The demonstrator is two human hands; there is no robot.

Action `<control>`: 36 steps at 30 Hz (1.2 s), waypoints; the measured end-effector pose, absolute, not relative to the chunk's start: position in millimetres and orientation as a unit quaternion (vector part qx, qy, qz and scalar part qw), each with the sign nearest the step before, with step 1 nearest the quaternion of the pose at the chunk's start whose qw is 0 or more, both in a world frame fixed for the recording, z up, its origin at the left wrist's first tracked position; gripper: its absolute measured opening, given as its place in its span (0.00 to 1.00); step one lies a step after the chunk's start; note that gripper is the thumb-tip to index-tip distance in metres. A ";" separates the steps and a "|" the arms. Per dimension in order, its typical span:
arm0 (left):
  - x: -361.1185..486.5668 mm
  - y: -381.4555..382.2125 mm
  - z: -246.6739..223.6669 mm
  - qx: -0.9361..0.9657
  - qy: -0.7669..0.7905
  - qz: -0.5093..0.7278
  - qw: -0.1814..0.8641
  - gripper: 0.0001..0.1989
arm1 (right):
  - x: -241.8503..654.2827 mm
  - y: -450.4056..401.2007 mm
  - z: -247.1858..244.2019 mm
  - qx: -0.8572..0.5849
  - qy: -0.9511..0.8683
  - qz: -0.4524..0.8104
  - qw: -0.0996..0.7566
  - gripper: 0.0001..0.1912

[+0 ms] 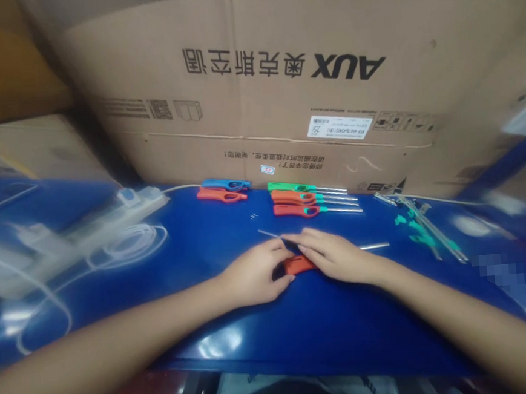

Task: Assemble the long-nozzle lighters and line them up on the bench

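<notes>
Left hand grasps one orange-red utility lighter at the middle of the blue table.
Its handle has a dark slot, its silver tube points right; the right hand curls over, its grip I cannot tell.

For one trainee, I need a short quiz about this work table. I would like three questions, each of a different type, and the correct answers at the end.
1. Multiple choice: What colour is the handle between the left hand and the right hand?
A) green
B) blue
C) orange-red

2. True or false: The power strip lies at the left side of the blue table.

3. Fill in: Of the back handles with metal rods, the one nearest the cardboard box is ____.

Key: 1. C; 2. true; 3. green
</notes>
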State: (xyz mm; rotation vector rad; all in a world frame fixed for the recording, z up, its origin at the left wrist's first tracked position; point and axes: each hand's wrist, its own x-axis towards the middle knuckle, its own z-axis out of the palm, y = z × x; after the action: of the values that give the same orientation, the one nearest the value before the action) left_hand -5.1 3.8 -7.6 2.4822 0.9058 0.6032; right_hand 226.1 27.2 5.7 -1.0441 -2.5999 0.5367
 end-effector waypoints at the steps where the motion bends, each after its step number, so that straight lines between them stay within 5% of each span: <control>1: -5.2 3.7 -7.3 0.896 0.324 0.217 0.212 0.16 | 221.0 31.4 3.3 -0.358 -0.902 0.198 0.138 0.24; 16: -7.1 5.1 -10.3 0.898 0.338 0.209 0.190 0.18 | 204.8 61.2 -9.4 -0.372 -0.890 0.222 0.146 0.26; 22: -8.0 5.8 -8.9 0.900 0.334 0.204 0.194 0.18 | 212.6 45.1 3.2 -0.391 -0.826 0.257 0.314 0.19; 30: -5.1 15.0 -16.4 0.878 0.303 0.250 0.273 0.20 | 235.7 12.6 29.7 -0.423 -0.511 0.496 0.560 0.12; 36: -2.8 19.3 -20.4 0.874 0.295 0.257 0.290 0.22 | 243.9 20.8 33.2 -0.376 -0.355 0.608 0.602 0.11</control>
State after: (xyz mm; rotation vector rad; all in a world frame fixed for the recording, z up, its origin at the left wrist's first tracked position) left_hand -2.8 19.3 -20.4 2.3308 0.7866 0.6867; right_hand 243.9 20.8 33.2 -0.8707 -0.8221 1.4095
